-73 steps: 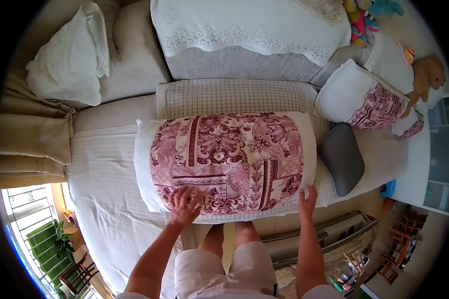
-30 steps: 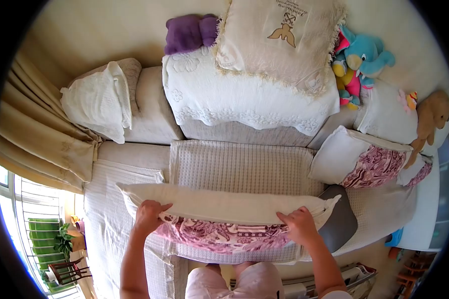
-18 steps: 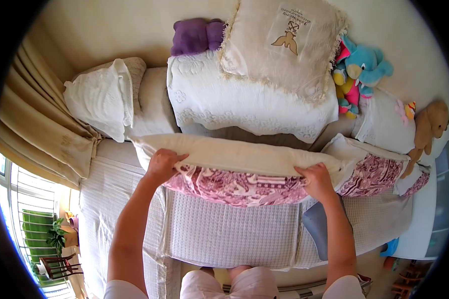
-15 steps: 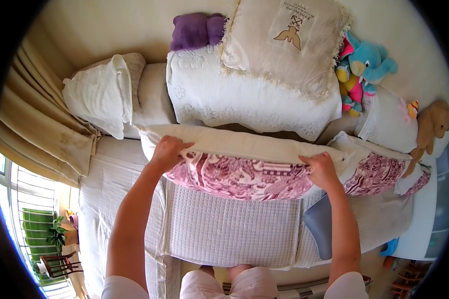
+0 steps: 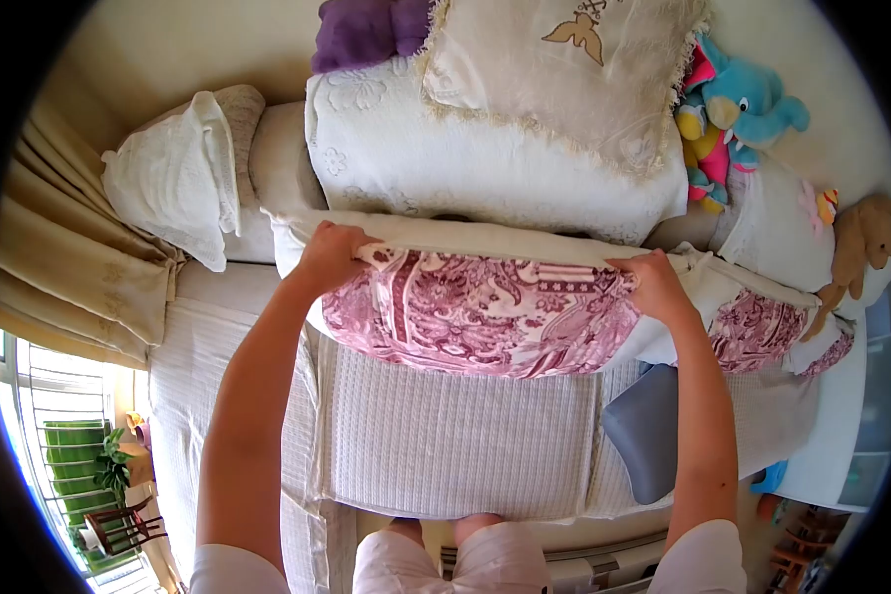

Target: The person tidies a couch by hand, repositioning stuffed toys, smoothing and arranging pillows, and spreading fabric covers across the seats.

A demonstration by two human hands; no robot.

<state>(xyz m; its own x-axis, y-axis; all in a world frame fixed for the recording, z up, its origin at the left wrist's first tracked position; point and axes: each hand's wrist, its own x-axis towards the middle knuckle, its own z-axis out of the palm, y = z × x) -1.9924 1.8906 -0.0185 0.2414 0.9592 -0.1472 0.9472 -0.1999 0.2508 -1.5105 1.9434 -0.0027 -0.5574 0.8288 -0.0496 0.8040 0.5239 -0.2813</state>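
A large cushion (image 5: 475, 317) with a white back and a pink-and-maroon printed front stands on the sofa seat, its printed face toward me. My left hand (image 5: 332, 257) is closed on its upper edge near the left end. Near the right end, my right hand (image 5: 655, 282) pinches the same edge. Beside my right hand, another printed cushion (image 5: 757, 332) leans along the sofa. Under my right forearm a grey curved pad (image 5: 643, 436) lies on the quilted seat cover (image 5: 455, 431).
Behind, a white cloth (image 5: 396, 148) covers the backrest, topped by a fringed beige cushion (image 5: 554, 89) and a purple plush (image 5: 366, 35). To the right sit a blue elephant toy (image 5: 752, 94) and a brown plush (image 5: 866, 238). Curtains (image 5: 59, 238) hang at left.
The cushion has tipped back, showing more printed front and less white edge. Both hands have moved slightly farther from me with it, still gripping.
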